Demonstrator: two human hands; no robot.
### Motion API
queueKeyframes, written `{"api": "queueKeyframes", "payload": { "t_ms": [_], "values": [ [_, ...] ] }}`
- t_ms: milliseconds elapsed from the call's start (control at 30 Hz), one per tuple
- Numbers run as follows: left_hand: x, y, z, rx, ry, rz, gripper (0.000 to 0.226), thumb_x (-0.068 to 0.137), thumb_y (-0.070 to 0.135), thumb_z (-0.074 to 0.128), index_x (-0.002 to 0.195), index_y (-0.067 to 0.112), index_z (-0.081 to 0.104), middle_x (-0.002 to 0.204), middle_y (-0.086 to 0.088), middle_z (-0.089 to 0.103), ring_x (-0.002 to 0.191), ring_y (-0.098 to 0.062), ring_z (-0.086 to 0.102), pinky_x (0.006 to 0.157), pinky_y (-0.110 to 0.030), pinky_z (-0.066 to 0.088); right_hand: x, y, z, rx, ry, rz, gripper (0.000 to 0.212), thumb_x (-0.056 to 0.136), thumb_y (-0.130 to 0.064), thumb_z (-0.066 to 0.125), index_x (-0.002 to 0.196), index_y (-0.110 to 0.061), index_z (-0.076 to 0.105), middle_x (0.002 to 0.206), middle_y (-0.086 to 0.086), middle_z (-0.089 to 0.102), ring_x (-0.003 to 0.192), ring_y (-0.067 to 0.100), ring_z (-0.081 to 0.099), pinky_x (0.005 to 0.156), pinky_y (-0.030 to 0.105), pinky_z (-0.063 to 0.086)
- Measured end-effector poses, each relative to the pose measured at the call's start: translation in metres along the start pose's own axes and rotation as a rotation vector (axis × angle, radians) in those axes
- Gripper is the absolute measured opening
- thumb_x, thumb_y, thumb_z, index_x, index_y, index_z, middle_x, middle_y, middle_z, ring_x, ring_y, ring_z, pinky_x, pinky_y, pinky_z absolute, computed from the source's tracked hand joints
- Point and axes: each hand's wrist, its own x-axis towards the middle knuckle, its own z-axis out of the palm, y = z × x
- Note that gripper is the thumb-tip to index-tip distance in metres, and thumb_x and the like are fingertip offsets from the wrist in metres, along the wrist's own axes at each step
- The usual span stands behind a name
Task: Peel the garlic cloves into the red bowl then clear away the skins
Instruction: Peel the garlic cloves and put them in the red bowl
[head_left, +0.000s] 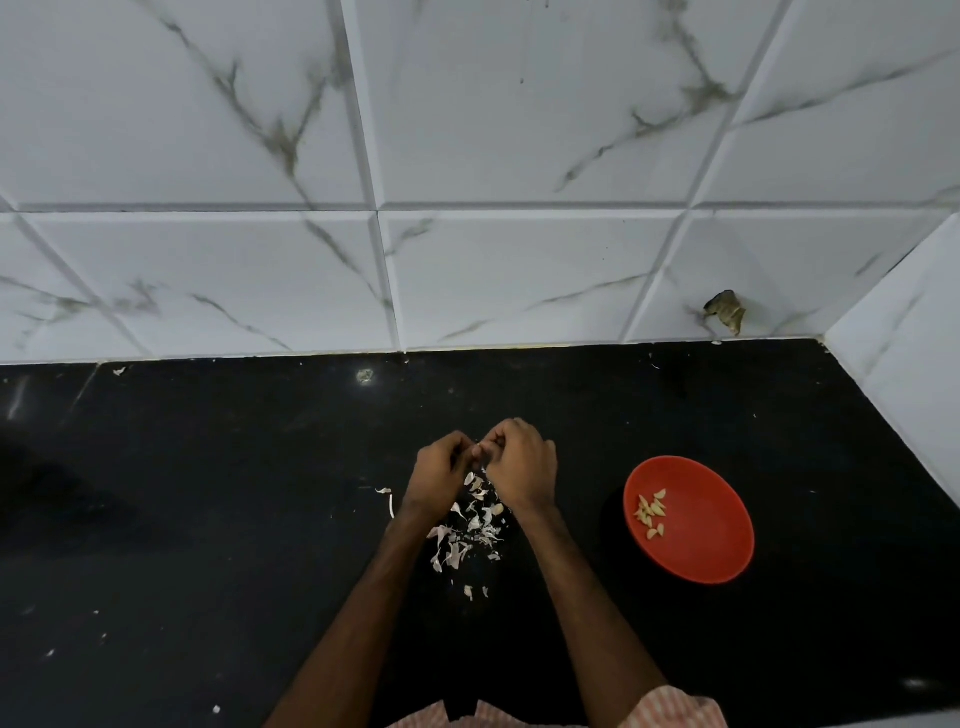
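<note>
My left hand (439, 473) and my right hand (519, 462) meet over the black counter, fingers curled and pinching a garlic clove (479, 451) between them; most of the clove is hidden by my fingers. Below my hands lies a scatter of white garlic skins (470, 530). The red bowl (691, 519) stands to the right of my right hand and holds several peeled yellowish cloves (652, 512) on its left side.
The black counter (208, 519) runs back to a white marble-patterned tiled wall (467, 208), with a side wall (914, 374) at the right. A loose curl of skin (387, 499) lies left of my left wrist. Small white flecks dot the counter.
</note>
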Motion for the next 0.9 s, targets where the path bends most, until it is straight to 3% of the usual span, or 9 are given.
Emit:
{"api": "queueKeyframes", "payload": {
  "t_ms": [133,333,400,500,667,800,900],
  "values": [
    [0.000,-0.001,0.003,-0.054,0.015,-0.052,0.008,0.098,0.012,0.058,0.095,0.012,0.065,0.075,0.004,0.066,0.056,0.004,0.059,0.049,-0.013,0.043,0.002,-0.008,0.000,-0.035,-0.019,-0.042,0.004,0.091,-0.027,0.066,0.089,-0.026,0.062,0.096,-0.010,0.061,0.092,0.010,0.059,0.083,0.035,0.039],
    [0.002,-0.003,-0.010,-0.148,0.102,-0.088,0.009,0.093,0.009,0.066,0.096,0.010,0.074,0.060,0.007,0.067,0.046,-0.004,0.053,0.044,-0.018,0.043,0.013,0.003,0.001,0.509,-0.117,0.144,0.005,0.089,-0.012,0.071,0.085,-0.015,0.071,0.083,-0.005,0.071,0.077,0.007,0.065,0.075,0.031,0.055],
    [0.002,-0.005,-0.012,-0.179,0.134,-0.107,0.010,0.091,0.008,0.068,0.096,0.011,0.075,0.065,0.003,0.071,0.050,-0.007,0.056,0.045,-0.020,0.045,0.011,0.007,0.000,0.602,-0.097,0.197,0.004,0.090,-0.009,0.070,0.088,-0.013,0.072,0.083,-0.002,0.072,0.078,0.007,0.065,0.074,0.025,0.055],
    [-0.001,-0.008,-0.012,-0.162,0.184,-0.119,0.012,0.085,0.007,0.075,0.096,0.012,0.076,0.076,-0.002,0.075,0.055,-0.009,0.061,0.054,-0.020,0.052,0.005,0.014,0.004,0.603,-0.067,0.241,0.006,0.088,-0.007,0.073,0.090,-0.013,0.071,0.085,-0.006,0.070,0.079,0.001,0.064,0.072,0.015,0.051],
    [-0.002,-0.005,-0.008,-0.104,0.209,-0.113,0.020,0.076,0.006,0.083,0.090,0.013,0.070,0.071,0.000,0.072,0.057,0.000,0.065,0.055,-0.012,0.050,-0.002,0.015,0.018,0.538,-0.078,0.302,0.016,0.085,-0.001,0.074,0.095,-0.012,0.071,0.089,-0.004,0.071,0.083,0.004,0.067,0.069,0.011,0.051],
    [0.000,-0.007,-0.004,-0.060,0.207,-0.086,0.020,0.073,0.008,0.085,0.084,0.014,0.069,0.072,0.001,0.073,0.067,-0.003,0.069,0.062,-0.013,0.052,-0.004,0.014,0.023,0.429,-0.036,0.275,0.007,0.090,-0.008,0.069,0.092,-0.013,0.074,0.086,-0.003,0.074,0.080,0.007,0.069,0.075,0.024,0.058],
    [0.002,-0.009,0.000,-0.033,0.196,-0.062,0.020,0.074,0.008,0.084,0.085,0.017,0.070,0.076,0.003,0.074,0.073,-0.004,0.071,0.068,-0.019,0.057,-0.006,0.014,0.020,0.379,0.010,0.320,0.006,0.088,-0.012,0.074,0.091,-0.014,0.070,0.083,-0.007,0.068,0.076,0.004,0.066,0.068,0.020,0.055]
  ]
}}
